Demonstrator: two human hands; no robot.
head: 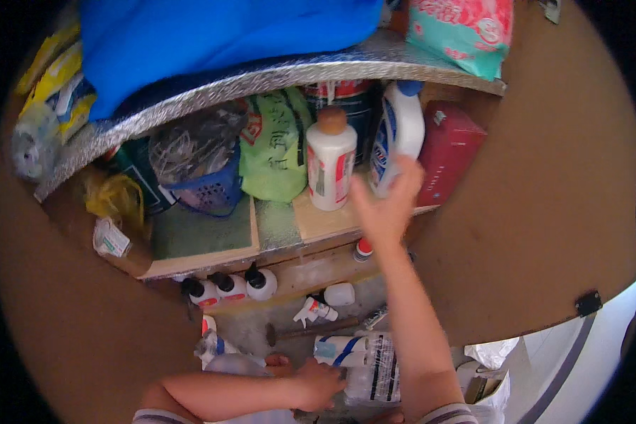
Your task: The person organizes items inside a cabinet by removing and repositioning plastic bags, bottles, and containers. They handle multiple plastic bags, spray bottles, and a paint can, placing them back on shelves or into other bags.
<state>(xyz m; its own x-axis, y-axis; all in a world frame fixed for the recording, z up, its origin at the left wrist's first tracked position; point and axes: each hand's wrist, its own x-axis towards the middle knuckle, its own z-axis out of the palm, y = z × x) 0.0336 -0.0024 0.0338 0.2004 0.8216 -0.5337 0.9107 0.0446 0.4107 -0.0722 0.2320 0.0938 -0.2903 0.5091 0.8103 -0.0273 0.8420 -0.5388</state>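
My right hand (389, 204) reaches up to the cabinet shelf, thumb and fingers spread. Its fingers overlap the lower part of a white detergent bottle (408, 124) with a blue cap; whether they touch it I cannot tell. Close to the thumb stands a white bottle (331, 169) with a brown cap, upright on the shelf. A dark red box (450, 153) is just right of the detergent bottle. Low in the view, my left hand (318, 384) is lowered with its fingers curled, beside a plastic-wrapped pack of rolls (342, 350). What lies under its fingers is hidden.
A foil-edged upper shelf (275, 71) overhangs my right hand. Left along the lower shelf are a green bag (275, 148) and a blue plastic basket (206, 188). Below stand several pump bottles (262, 284), a spray bottle (315, 311) and what looks like a hammer (318, 329). Brown doors flank both sides.
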